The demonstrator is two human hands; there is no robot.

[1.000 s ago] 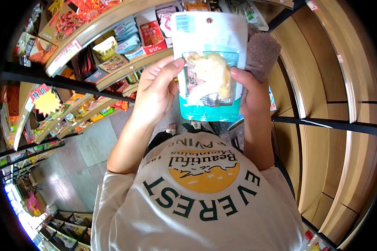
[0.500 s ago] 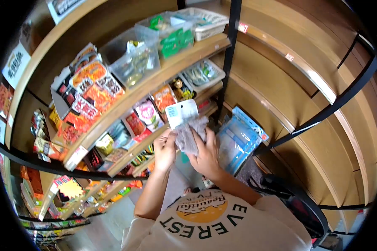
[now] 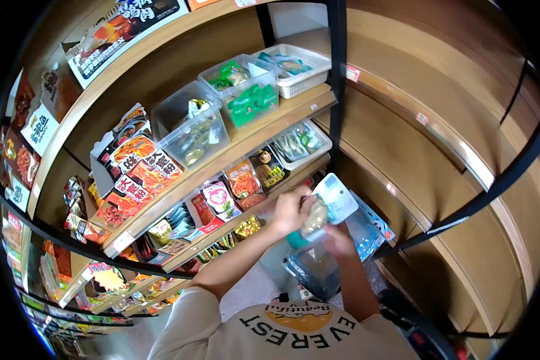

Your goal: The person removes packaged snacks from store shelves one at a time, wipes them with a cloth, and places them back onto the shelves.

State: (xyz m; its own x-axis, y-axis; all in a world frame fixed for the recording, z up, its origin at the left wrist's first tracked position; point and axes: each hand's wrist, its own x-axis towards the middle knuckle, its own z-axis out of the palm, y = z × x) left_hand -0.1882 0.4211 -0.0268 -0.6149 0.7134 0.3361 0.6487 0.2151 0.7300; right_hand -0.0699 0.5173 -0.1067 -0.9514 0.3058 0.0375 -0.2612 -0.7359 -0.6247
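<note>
A teal and white snack pouch (image 3: pixel 315 219) with a clear window and pale food inside is held tilted over the lower shelf edge. My left hand (image 3: pixel 293 210) has its fingers closed on the pouch's left side. On the lower right side, my right hand (image 3: pixel 340 241), blurred by motion, grips the pouch edge. The pouch's white top with a hang hole points up and to the right. The grey cloth cannot be made out in this view. Below the hands sits a clear plastic bin (image 3: pixel 313 270).
Clear tubs (image 3: pixel 192 129) of small packets and a white basket (image 3: pixel 300 78) stand on the upper shelf. Boxes of red and orange snack packs (image 3: pixel 135 174) are at the left. A black shelf post (image 3: pixel 338 78) rises beside curved wooden shelves (image 3: pixel 426 162) on the right. Blue packaging (image 3: pixel 372 225) lies behind the hands.
The grey cloth, bunched over the pouch half a second ago, is out of sight. Pouch and hands have shifted right in view, and more of the pouch shows. The clear bin has come into view.
</note>
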